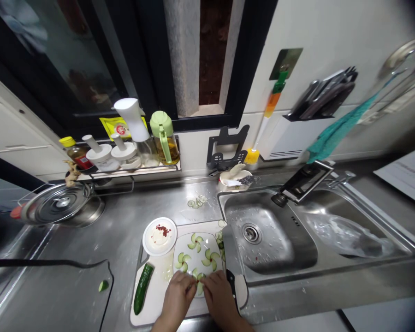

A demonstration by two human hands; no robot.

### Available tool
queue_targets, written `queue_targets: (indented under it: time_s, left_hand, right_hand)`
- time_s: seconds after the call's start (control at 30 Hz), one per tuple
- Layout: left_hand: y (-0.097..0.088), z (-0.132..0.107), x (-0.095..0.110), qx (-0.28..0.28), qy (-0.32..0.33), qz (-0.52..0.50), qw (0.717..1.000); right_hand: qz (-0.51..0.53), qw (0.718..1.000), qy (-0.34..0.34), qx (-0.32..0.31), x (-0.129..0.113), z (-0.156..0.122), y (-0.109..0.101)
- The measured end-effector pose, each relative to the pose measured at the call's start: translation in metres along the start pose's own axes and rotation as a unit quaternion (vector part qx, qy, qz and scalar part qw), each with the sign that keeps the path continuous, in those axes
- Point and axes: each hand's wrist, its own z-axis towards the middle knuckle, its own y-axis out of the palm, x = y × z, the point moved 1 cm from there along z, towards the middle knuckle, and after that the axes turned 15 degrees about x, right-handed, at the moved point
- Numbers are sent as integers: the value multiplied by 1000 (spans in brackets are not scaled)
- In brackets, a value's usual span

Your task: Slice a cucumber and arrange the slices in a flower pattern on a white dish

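Observation:
Both hands meet over the near edge of a white square plate [193, 251], where thin cucumber slices [210, 259] lie fanned into several flower shapes with small red centres. My left hand [180, 295] has its fingers closed in a pinch beside the nearest flower. Opposite it, the fingertips of my right hand [218, 293] are pressed together at the slices of that same flower; what either pinch holds is hidden. Under the plate is a white cutting board [152, 318], with a partly cut cucumber [143, 289] on its left. A small white dish [159, 246] holds red bits.
A knife [231, 279] lies along the board's right side, its handle close to my right hand. Beyond it is the sink [280, 249]. Loose cucumber slices [197, 202] and a cucumber end [103, 286] lie on the steel counter. Bottles and jars line a rack [134, 171].

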Motion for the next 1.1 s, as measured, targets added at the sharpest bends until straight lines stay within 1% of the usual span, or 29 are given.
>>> queue_targets:
  time_s: [0.23,0.4,0.53,0.67,0.77,0.83,0.9,1.0,1.07,1.1]
  left_hand:
    - [-5,1,1,5,7,11,1000]
    - [-14,0,-2,34,-7,-2,999]
    - [-25,-5,-12,51,-65,-17,996]
    - [-33,-14,-28,84,-158,-27,983]
    - [-32,-19,-39,89,-261,-27,961]
    - [-29,-20,-42,82,-330,-45,939]
    - [-22,-20,-42,66,-387,-91,915]
    - [-11,-18,-39,41,-460,-203,863]
    - [-6,-17,-37,38,-495,-267,826]
    - [-4,-16,-36,41,-506,-287,812]
  right_hand:
    - [3,1000,1,6,-1,1,-3]
    - [-4,999,-5,40,11,2,-1]
    - [-12,997,11,70,26,3,-5]
    - [-24,991,68,113,37,5,-14]
    - [-41,985,114,121,40,7,-17]
    - [-49,985,133,102,40,8,-16]
    - [-59,985,147,75,38,10,-14]
    - [-72,983,165,41,34,12,-10]
    - [-69,981,177,30,32,14,-9]
    - [-63,980,185,30,31,15,-9]
